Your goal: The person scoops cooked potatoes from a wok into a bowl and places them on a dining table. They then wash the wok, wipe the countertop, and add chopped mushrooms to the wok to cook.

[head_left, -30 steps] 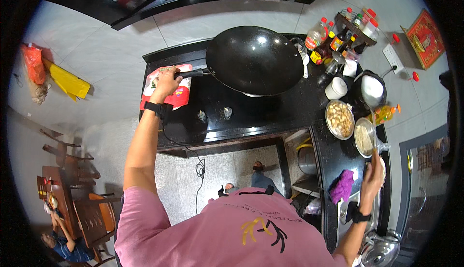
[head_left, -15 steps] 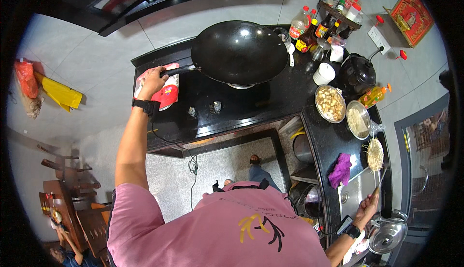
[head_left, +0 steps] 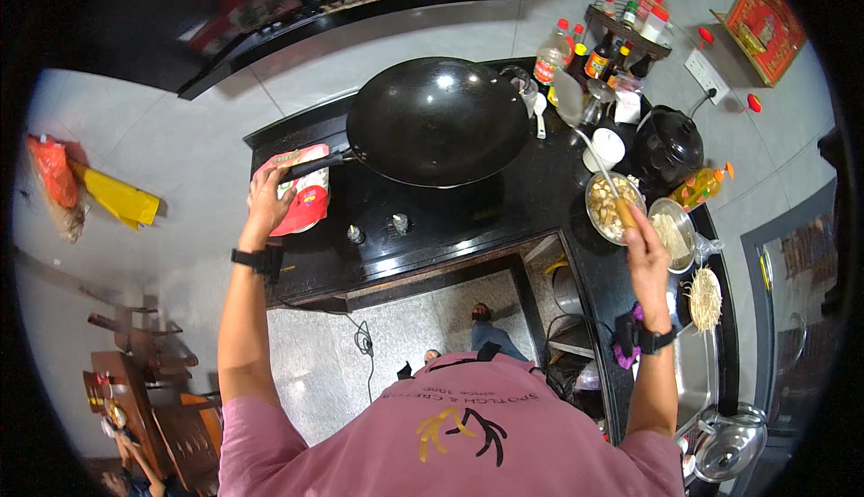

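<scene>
Across a glossy black counter (head_left: 589,268), the left hand (head_left: 267,200) grips a round black wok (head_left: 438,122) by its handle (head_left: 315,167); the right hand (head_left: 646,259) clasps a wooden-handled metal spatula (head_left: 569,101).

The left hand (head_left: 267,202) and wok handle (head_left: 312,168) hide part of the red packet (head_left: 297,219); the right hand (head_left: 646,250) covers the end of the spatula (head_left: 568,98); another person (head_left: 142,461) (blurred, lower left) is cut off by the lower edge.

1. A home kitchen, it seems: a wok (head_left: 441,119) over a dark counter (head_left: 468,214).
2. Right of the wok: seasoning bottles (head_left: 552,54).
3. Farther right of it, lower in view: a metal sink (head_left: 694,376).
4. Well left of it: a wooden table (head_left: 135,394).
</scene>
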Available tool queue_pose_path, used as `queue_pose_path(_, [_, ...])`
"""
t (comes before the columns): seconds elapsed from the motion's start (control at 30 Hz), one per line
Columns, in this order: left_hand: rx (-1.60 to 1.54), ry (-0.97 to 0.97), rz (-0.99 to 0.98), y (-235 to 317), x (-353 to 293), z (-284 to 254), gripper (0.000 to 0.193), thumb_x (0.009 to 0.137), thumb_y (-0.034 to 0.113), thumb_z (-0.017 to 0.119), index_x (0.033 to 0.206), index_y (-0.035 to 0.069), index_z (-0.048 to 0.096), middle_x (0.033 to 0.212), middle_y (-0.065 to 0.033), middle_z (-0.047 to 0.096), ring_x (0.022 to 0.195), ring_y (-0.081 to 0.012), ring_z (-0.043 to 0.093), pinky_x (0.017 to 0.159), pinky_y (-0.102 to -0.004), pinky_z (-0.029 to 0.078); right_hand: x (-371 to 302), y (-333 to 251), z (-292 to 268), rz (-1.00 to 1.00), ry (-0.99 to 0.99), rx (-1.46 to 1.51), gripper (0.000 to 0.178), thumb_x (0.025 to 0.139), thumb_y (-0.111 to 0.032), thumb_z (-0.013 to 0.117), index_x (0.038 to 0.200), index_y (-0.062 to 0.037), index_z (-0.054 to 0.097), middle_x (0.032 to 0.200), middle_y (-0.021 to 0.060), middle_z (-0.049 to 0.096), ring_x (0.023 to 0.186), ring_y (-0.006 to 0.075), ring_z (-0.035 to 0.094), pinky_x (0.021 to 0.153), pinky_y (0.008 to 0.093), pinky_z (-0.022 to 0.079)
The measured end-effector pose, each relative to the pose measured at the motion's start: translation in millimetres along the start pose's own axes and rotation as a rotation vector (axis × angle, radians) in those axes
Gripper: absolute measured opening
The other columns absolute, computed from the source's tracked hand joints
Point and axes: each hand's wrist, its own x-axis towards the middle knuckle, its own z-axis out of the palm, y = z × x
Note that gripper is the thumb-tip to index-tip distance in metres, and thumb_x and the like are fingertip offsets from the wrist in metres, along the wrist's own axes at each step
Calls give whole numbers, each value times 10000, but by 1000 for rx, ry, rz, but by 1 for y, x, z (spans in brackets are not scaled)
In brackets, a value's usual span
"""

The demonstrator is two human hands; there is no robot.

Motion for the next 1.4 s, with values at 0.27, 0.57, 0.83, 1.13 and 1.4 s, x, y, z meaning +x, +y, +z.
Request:
queue_pose_path(0.27, [-260, -104, 173, 67, -53, -15, 286, 889, 160, 653, 1151, 46, 640, 1152, -200, 627, 1120, -377, 554, 980, -444, 428, -2, 32, 6, -64, 227, -133, 436, 990, -162, 565, 1387, 5, 498, 1318, 165, 599, 1181, 203, 567, 1023, 300, 410])
queue_pose_path(0.57, [-847, -988, 462, 254, -124, 119, 327, 984, 234, 577, 1219, 9, 607, 1112, -125, 663, 1018, -208, 638, 887, -330, 499, -78, 71, -83, 506, 257, 188, 256, 992, -258, 563, 1074, -17, 587, 603, -34, 473, 428, 60, 394, 397, 238, 320])
queue_pose_path(0.83, [-1353, -1387, -138, 443, -98, 236, 425, 1007, 160, 487, 1372, -38, 395, 1214, -163, 592, 1046, -262, 650, 907, -371, 550, -115, 121, -116, 557, 338, -90, 376, 1003, -386, 543, 923, -18, 553, 632, -24, 469, 508, 60, 420, 445, 252, 334])
queue_pose_path(1.13, [-1514, -1038, -623, 562, -48, 331, 271, 968, 104, 544, 1197, -23, 474, 1087, -172, 587, 943, -272, 639, 845, -400, 560, -93, 153, -133, 580, 243, -226, 367, 992, -355, 558, 999, 11, 580, 695, 33, 526, 627, 110, 473, 552, 319, 416])
queue_pose_path(1.4, [-1430, -1111, -702, 566, -24, 333, 170, 864, 89, 598, 1001, 2, 548, 926, -85, 577, 813, -205, 608, 722, -356, 560, -75, 164, -148, 581, 158, -163, 308, 997, -299, 565, 981, 8, 584, 680, 14, 507, 609, 90, 454, 530, 300, 389])
